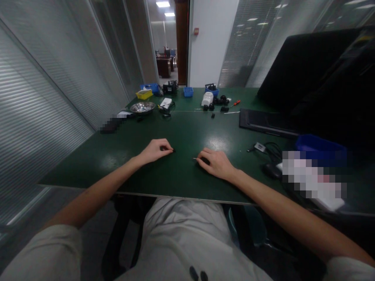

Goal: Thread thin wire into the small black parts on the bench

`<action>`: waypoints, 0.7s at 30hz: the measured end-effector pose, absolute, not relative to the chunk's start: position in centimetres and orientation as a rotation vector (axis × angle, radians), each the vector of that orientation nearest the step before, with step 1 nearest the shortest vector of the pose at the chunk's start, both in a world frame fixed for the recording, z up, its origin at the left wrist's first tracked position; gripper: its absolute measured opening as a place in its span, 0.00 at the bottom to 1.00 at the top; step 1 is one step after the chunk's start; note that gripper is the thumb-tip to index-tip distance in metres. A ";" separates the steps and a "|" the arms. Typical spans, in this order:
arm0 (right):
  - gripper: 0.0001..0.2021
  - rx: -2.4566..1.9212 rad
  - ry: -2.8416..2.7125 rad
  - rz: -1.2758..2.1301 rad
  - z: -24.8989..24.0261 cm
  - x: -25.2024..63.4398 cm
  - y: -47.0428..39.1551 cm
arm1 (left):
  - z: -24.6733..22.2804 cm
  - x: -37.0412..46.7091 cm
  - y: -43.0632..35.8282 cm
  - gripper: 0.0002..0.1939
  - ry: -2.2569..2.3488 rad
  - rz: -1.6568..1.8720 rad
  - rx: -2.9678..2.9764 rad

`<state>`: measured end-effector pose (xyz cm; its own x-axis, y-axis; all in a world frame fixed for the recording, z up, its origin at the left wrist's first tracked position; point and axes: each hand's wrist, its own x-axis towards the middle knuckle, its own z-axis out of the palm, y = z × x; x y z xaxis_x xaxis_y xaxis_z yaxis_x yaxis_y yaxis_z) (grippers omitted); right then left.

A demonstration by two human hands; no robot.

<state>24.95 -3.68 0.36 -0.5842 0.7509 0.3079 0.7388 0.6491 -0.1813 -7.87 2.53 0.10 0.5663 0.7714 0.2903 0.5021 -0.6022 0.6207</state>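
Observation:
My left hand [157,150] rests over the green table [187,128], thumb and fingers pinched on a tiny black piece [174,150] at their tips. To its right, my right hand [216,162] lies on the table with its fingers pinched on a thin, light-coloured pin [195,159] that points left. The two hands are apart, with bare green surface between them. What the small black piece is cannot be made out.
Along the back stand a metal bowl [142,108], a yellow tray [144,94], a small blue bin [188,92], a white device [207,99] and a red screwdriver [236,103]. At right are a keyboard [263,121], a mouse [272,170] and a blue tray [320,147].

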 end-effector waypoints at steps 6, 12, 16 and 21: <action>0.13 -1.224 -2.485 0.049 0.6 25.0 -3.8 | 0.1 0.0 1.0 0.09 0.610 0.740 2.423; 0.13 -1.254 -2.502 0.069 0.9 24.9 -3.8 | -0.1 -1.0 0.4 0.11 0.696 0.738 2.376; 0.13 -1.292 -2.504 0.055 0.9 24.9 -3.8 | 0.0 -0.9 0.2 0.17 0.702 0.736 2.399; 0.14 -1.289 -2.522 0.044 0.8 24.9 -3.7 | 0.2 -0.8 0.1 0.15 0.715 0.729 2.416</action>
